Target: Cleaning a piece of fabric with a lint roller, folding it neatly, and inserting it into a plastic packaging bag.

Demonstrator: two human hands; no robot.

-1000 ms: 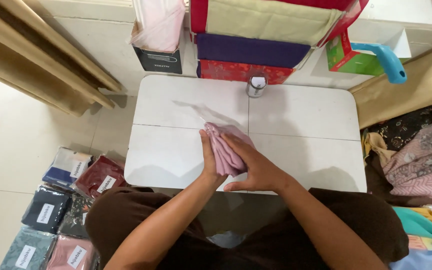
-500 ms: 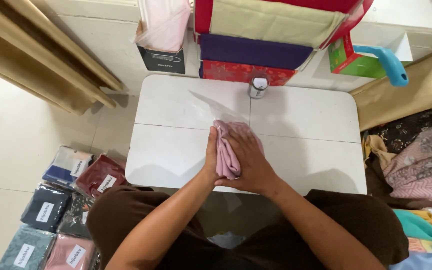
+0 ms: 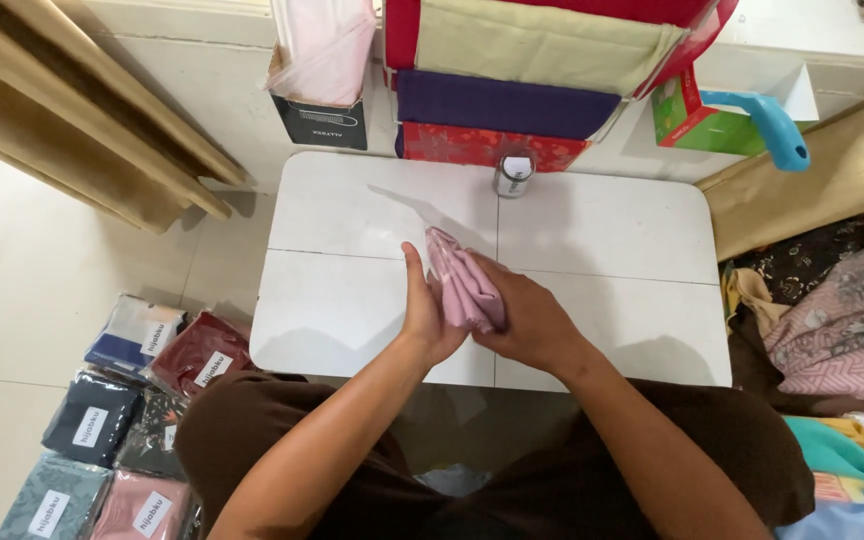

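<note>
A folded pink cloth [image 3: 458, 282] lies on the small white table [image 3: 602, 240], near its middle. My left hand [image 3: 424, 318] presses against the cloth's left side with the thumb stretched along it. My right hand [image 3: 526, 318] lies over the cloth's lower right part, fingers wrapped around it. A clear plastic sheet [image 3: 422, 212] lies flat on the table just beyond the cloth.
A small silver can [image 3: 514, 175] stands at the table's far edge. Behind it are stacked red and purple boxes [image 3: 497, 105], a black box with pink bags [image 3: 320, 85] and a blue handle [image 3: 772, 125]. Packaged cloths [image 3: 132, 400] lie on the floor at left, loose fabrics [image 3: 832, 330] at right.
Both hands shifted slightly over the pink cloth, squeezing it into a tighter, narrower bundle. The cloth stayed at the same spot on the table.
</note>
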